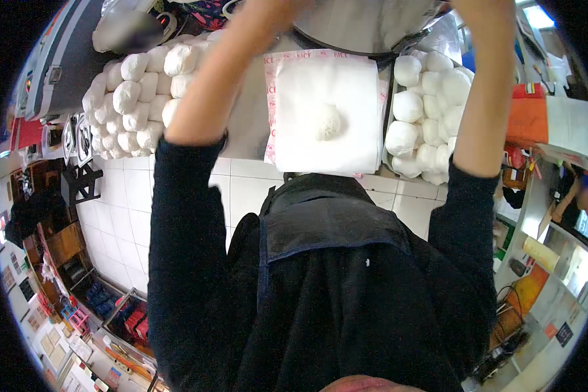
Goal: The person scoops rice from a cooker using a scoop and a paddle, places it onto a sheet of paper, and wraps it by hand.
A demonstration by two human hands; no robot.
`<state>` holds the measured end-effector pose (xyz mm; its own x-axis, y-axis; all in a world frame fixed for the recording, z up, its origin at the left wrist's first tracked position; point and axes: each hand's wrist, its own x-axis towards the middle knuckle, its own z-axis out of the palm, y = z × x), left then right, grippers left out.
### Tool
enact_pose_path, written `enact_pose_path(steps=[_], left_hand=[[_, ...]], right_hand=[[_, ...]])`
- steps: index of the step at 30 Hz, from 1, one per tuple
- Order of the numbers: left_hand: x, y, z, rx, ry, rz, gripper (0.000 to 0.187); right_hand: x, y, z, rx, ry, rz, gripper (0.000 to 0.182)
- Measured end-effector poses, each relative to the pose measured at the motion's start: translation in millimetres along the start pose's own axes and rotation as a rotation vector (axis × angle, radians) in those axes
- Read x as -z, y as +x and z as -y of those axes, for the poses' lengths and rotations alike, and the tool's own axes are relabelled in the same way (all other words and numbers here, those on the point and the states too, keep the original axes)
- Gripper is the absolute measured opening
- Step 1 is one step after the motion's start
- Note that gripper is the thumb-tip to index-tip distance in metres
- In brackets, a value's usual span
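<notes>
the left hand [277,6] and right hand [478,8] were cut off by the top edge, fingers out of sight, so i could not tell whether they were spread or gripping. between them sat a round metal pan [366,26]. below it, a pale lump [327,122] lay on white paper [300,85], between white balls piled on the left [134,98] and right.

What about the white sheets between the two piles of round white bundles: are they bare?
No, a small whitish textured lump lies near the middle of the white sheets.
</notes>
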<state>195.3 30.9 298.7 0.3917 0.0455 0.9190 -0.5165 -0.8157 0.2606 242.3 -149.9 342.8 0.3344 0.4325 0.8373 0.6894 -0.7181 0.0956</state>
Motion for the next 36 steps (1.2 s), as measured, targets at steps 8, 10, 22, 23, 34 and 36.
enact_pose_path(steps=[8, 10, 22, 23, 34, 36], left_hand=[[80, -322, -12, 0.084, -0.350, 0.859, 0.020], [81, -345, -5, 0.137, -0.380, 0.869, 0.020], [65, -329, 6, 0.876, -0.490, 1.129, 0.016], [60, -328, 10, 0.981, -0.490, 1.160, 0.018], [59, -304, 6, 0.993, -0.404, 1.387, 0.023], [56, -308, 8, 0.983, -0.421, 1.370, 0.027]], right_hand=[[-14, -316, 83, -0.106, 0.794, 0.981, 0.024], [-20, -341, 80, -0.158, 0.840, 0.964, 0.021], [-38, -336, 71, -0.285, 0.930, 1.105, 0.017], [-38, -330, 71, -0.342, 0.938, 1.166, 0.018], [-26, -330, 90, -0.190, 0.859, 1.194, 0.021], [-30, -335, 90, -0.111, 0.874, 1.105, 0.021]])
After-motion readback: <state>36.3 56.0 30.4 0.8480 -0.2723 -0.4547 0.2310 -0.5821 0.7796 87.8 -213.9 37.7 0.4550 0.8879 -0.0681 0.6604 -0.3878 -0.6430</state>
